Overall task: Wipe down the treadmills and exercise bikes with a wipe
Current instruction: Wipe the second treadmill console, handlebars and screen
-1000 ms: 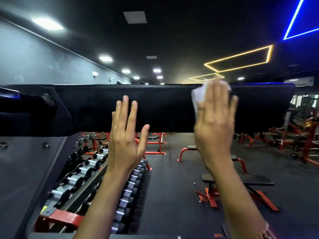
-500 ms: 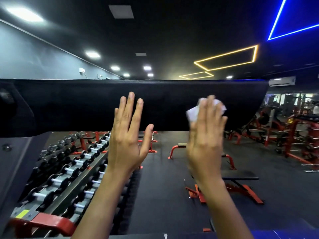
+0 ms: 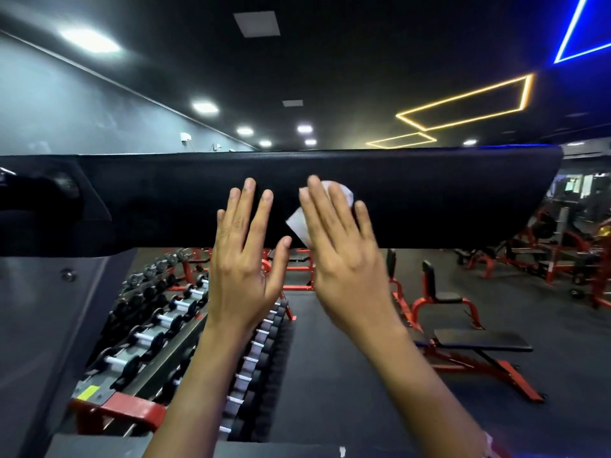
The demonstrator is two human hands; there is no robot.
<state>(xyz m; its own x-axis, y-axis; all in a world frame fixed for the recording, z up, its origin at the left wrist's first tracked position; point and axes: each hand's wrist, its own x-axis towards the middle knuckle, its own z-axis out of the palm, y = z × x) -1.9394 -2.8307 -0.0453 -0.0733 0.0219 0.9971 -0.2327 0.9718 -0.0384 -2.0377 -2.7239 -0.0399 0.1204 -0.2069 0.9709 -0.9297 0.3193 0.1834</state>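
Your flat right hand (image 3: 344, 256) has swept the wipe (image 3: 297, 223) left, up to your flat left hand (image 3: 243, 259); shift that, keep wiping the panel (image 3: 446, 200).

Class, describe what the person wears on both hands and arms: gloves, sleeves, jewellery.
The left hand and right hand are bare: no gloves or rings visible. Both forearms show no sleeves. Something pinkish edges the right arm at the frame's bottom; unclear what.

White wipe (image 3: 297, 223) – small, crumpled – sits pressed vs. the wide black panel (image 3: 446, 200), approx. mid-span. It's mostly hidden under the flat right hand (image 3: 344, 256); only a left corner & a bit by the fingertips show. Panel is matte, runs horizontally w/ a rounded right end.
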